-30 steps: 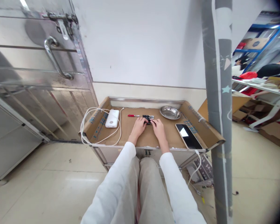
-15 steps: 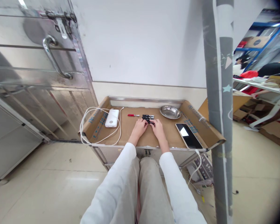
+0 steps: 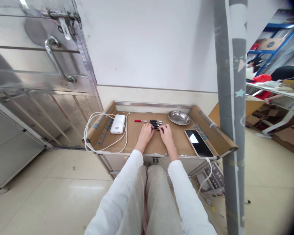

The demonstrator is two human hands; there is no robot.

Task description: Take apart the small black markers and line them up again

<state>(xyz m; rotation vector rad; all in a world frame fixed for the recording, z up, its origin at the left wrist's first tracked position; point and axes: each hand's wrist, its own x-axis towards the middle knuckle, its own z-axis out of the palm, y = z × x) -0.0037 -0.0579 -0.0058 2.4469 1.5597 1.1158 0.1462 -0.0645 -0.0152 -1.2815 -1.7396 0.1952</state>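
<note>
Both hands rest on a cardboard-lined cart top [image 3: 137, 143]. My left hand [image 3: 145, 133] and my right hand [image 3: 166, 134] meet over a small black object [image 3: 156, 128], their fingertips pinched on it from either side. Just beyond lie several black pens [image 3: 155, 122] in a row. A red-capped pen [image 3: 139, 121] lies to their left. The black object is too small to name.
A white power bank [image 3: 118, 124] with a looped white cable [image 3: 93, 133] lies at the left. A steel dish [image 3: 178, 117] and a phone [image 3: 198, 142] lie at the right. A grey post [image 3: 231, 114] stands close on the right, a steel door [image 3: 39, 65] on the left. People sit far right.
The hands have stayed in place over the black object; only the fingers shifted slightly. The view moved a little.
</note>
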